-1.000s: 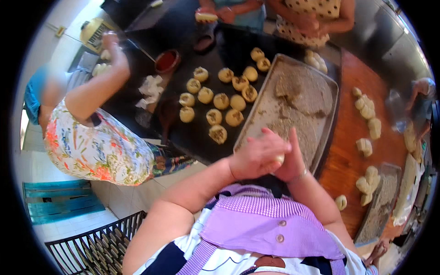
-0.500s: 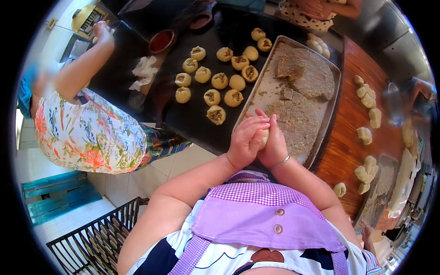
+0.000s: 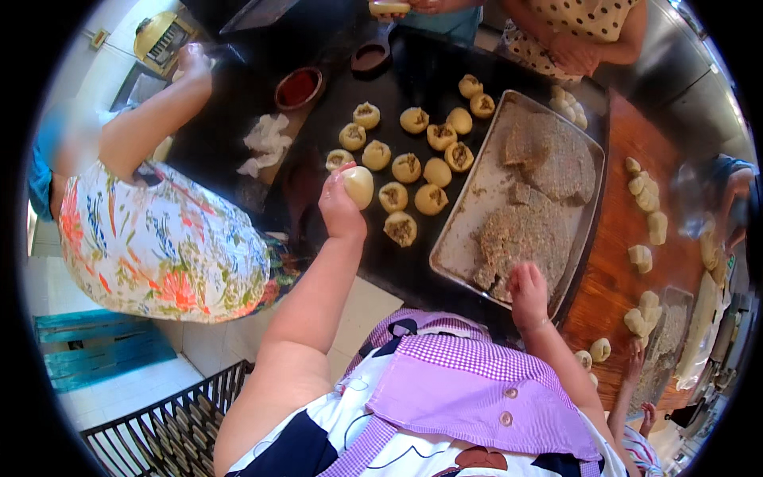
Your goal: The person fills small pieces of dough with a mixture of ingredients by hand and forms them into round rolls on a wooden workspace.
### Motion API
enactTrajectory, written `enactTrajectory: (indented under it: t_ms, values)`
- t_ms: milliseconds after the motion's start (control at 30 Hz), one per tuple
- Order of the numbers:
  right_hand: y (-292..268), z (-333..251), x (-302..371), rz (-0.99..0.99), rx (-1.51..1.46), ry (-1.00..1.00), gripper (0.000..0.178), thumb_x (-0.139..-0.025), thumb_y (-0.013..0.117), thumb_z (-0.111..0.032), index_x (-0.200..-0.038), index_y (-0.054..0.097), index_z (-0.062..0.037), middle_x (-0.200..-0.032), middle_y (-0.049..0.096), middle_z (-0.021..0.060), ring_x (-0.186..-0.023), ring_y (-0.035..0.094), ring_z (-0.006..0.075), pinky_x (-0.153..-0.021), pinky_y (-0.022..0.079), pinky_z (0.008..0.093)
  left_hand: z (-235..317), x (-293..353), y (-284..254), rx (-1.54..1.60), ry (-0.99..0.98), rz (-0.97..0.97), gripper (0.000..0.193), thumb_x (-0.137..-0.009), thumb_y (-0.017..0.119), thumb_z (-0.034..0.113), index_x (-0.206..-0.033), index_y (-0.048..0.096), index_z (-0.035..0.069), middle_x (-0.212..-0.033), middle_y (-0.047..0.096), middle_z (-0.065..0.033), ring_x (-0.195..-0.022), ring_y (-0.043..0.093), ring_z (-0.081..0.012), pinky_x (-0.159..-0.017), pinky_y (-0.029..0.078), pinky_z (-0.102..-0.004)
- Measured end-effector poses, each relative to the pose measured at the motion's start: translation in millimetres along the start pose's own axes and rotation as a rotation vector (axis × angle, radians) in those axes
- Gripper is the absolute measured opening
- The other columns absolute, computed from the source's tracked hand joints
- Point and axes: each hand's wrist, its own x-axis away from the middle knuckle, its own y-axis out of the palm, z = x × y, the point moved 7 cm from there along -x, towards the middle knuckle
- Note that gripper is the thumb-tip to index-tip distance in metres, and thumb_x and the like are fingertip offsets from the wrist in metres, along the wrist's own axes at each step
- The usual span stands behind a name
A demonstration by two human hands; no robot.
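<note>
My left hand [image 3: 342,205] is stretched out over the dark table, its fingers round a smooth, pale dough ball [image 3: 359,188]. Just beyond and to the right of it stand several filled dough balls [image 3: 406,168], most with an opening on top showing brownish filling. At the near right corner of a large metal tray [image 3: 457,256], my right hand [image 3: 528,296] has its fingers curled together beside the ground filling [image 3: 528,234]. Whatever those fingers hold, if anything, is hidden.
A co-worker in a flowered top [image 3: 171,246] stands at the left. Others stand across the table, one with hands [image 3: 576,54] together. On the wooden table [image 3: 600,286] at the right lie dough pieces [image 3: 640,257]. A red-filled bowl [image 3: 300,87] and crumpled white cloth [image 3: 266,143] sit farther left.
My hands, cupped together round the dough before, have parted. The left has carried the dough ball left toward the others; the right has moved right and nearer, to the filling.
</note>
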Motion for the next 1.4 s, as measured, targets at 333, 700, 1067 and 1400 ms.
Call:
enactTrajectory:
  t_ms: [333,700,1067,1400]
  values:
    - [-42,32,56,0.268,0.02,-0.062,0.049,-0.103,0.042,-0.038,-0.062,0.044,-0.011,-0.05,0.041,-0.0015,-0.042,0.036,0.0093,-0.041,0.03,0.025,-98,-147,77,-0.675,0.166,-0.139,0.041,-0.096,0.053,0.033,-0.122,0.057,0.001,-0.121,0.058,-0.0158,-0.113,0.053,-0.0281,-0.098,0.04,-0.0368]
    - [-68,50,32,0.381,-0.147,0.027,0.03,-0.101,0.047,-0.027,-0.123,0.05,-0.0071,-0.105,0.06,0.0051,-0.088,0.058,0.0142,-0.07,0.047,0.028,-75,139,209,-0.395,0.366,-1.244,0.038,-0.093,0.055,0.02,-0.128,0.05,0.005,-0.139,0.044,-0.0207,-0.131,0.04,-0.0336,-0.111,0.03,-0.0414]
    - [42,-61,8,-0.118,-0.888,0.187,0.079,-0.093,0.023,-0.07,-0.149,0.028,-0.0147,-0.145,0.042,0.0049,-0.129,0.042,0.0245,-0.106,0.031,0.0407,-90,167,244,-1.187,0.444,-1.187,0.049,-0.09,0.054,0.025,-0.138,0.047,0.014,-0.152,0.033,-0.0085,-0.144,0.023,-0.0272,-0.115,0.012,-0.0548]
    - [46,-75,6,-0.111,-0.848,0.046,0.086,-0.09,0.022,-0.074,-0.149,0.026,-0.0121,-0.15,0.036,0.0086,-0.137,0.034,0.0267,-0.116,0.021,0.047,-40,231,233,-0.58,0.61,-1.76,0.059,-0.096,0.037,0.042,-0.143,0.039,0.006,-0.152,0.029,-0.0184,-0.144,0.018,-0.0345,-0.116,0.009,-0.0541]
